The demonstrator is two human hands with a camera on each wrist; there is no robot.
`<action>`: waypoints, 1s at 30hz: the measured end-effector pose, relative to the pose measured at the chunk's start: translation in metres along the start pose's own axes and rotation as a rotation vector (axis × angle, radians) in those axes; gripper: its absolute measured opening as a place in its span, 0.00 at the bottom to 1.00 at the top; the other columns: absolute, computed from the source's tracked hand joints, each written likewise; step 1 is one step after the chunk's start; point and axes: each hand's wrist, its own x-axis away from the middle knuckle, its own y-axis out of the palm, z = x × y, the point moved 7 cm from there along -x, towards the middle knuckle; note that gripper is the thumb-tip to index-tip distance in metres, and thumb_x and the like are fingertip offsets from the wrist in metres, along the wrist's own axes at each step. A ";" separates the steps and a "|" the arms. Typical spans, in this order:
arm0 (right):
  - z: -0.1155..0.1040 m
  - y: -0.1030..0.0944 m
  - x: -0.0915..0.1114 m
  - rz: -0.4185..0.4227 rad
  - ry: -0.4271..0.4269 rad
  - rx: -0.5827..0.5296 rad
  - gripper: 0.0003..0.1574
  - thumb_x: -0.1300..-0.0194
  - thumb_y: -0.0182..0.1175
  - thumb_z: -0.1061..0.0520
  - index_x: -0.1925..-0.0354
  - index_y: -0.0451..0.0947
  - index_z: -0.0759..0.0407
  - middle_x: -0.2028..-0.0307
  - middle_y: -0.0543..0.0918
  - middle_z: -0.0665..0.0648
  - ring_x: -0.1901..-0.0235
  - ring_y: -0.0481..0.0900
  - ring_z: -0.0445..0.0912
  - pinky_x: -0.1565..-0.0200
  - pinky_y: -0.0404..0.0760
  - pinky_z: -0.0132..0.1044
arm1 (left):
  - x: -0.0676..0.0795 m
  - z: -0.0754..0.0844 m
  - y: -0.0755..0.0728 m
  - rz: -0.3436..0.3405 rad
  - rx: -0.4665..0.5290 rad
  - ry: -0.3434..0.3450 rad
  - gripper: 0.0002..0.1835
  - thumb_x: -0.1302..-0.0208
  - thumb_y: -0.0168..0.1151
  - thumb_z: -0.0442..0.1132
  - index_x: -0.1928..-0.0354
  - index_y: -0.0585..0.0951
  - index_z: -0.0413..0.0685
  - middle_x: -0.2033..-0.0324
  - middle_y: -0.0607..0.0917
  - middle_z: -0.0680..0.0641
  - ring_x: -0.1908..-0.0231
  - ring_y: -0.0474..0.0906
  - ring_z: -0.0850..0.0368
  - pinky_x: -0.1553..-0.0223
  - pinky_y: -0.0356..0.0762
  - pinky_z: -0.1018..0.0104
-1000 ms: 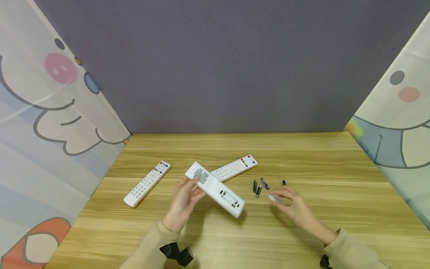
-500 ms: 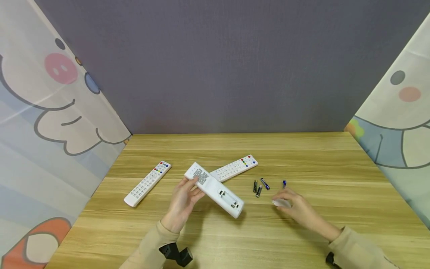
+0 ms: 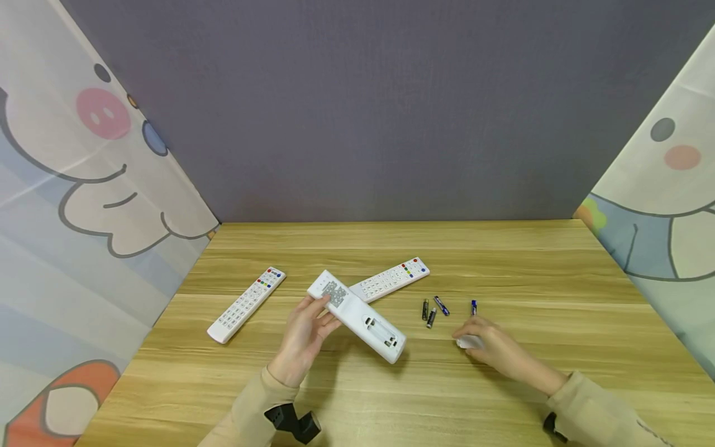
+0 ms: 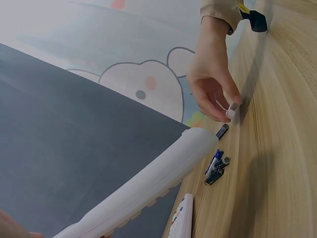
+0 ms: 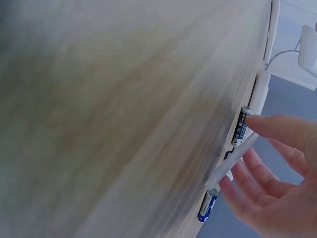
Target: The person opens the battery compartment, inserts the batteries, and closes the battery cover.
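In the head view my left hand [image 3: 301, 344] grips a white remote control [image 3: 349, 310] by its upper end, back side up. The remote's battery compartment [image 3: 382, 331] is uncovered, with no batteries in it. My right hand [image 3: 497, 351] pinches a small white battery cover [image 3: 469, 341] low over the table. In the right wrist view the cover [image 5: 233, 161] is held edge-on between thumb and fingers. Close to that hand a blue battery [image 3: 473, 307] lies on the table. Left of it are another blue battery [image 3: 441, 305] and two dark ones [image 3: 428, 313].
A second white remote [image 3: 391, 279] lies button side up behind the held one, partly covered by it in the head view. Another white remote [image 3: 246, 305] lies at the left of the wooden table [image 3: 503, 248]. A grey panel [image 3: 385, 112] stands behind the table.
My right hand has moved slightly right and down toward the tabletop with the battery cover, exposing more of the blue battery beside it. The left hand and its remote have stayed nearly still.
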 end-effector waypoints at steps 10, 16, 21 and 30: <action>0.004 0.004 0.000 -0.052 0.012 0.025 0.19 0.57 0.66 0.72 0.62 0.79 0.63 0.60 0.79 0.58 0.58 0.77 0.58 0.55 0.78 0.53 | 0.000 -0.002 0.000 -0.009 0.021 -0.002 0.17 0.34 0.46 0.31 0.44 0.63 0.35 0.61 0.76 0.47 0.62 0.79 0.55 0.57 0.80 0.62; 0.003 0.005 -0.001 -0.068 0.004 0.021 0.19 0.57 0.66 0.71 0.62 0.79 0.62 0.60 0.80 0.59 0.58 0.76 0.58 0.57 0.79 0.52 | 0.000 -0.002 -0.001 -0.001 0.005 -0.004 0.18 0.34 0.47 0.31 0.44 0.63 0.34 0.61 0.76 0.47 0.63 0.79 0.55 0.57 0.80 0.63; 0.004 0.005 -0.001 -0.077 0.011 0.023 0.19 0.57 0.67 0.71 0.61 0.80 0.62 0.60 0.80 0.60 0.58 0.76 0.59 0.57 0.79 0.52 | 0.000 -0.003 -0.001 -0.002 0.002 -0.010 0.20 0.34 0.46 0.31 0.41 0.61 0.34 0.59 0.76 0.47 0.61 0.78 0.55 0.54 0.79 0.61; 0.005 0.001 -0.003 -0.081 0.038 -0.041 0.16 0.51 0.65 0.67 0.60 0.79 0.64 0.61 0.80 0.57 0.61 0.78 0.54 0.59 0.82 0.43 | -0.001 -0.003 0.000 -0.013 0.026 -0.006 0.19 0.34 0.46 0.30 0.42 0.62 0.34 0.61 0.77 0.48 0.62 0.79 0.55 0.55 0.79 0.61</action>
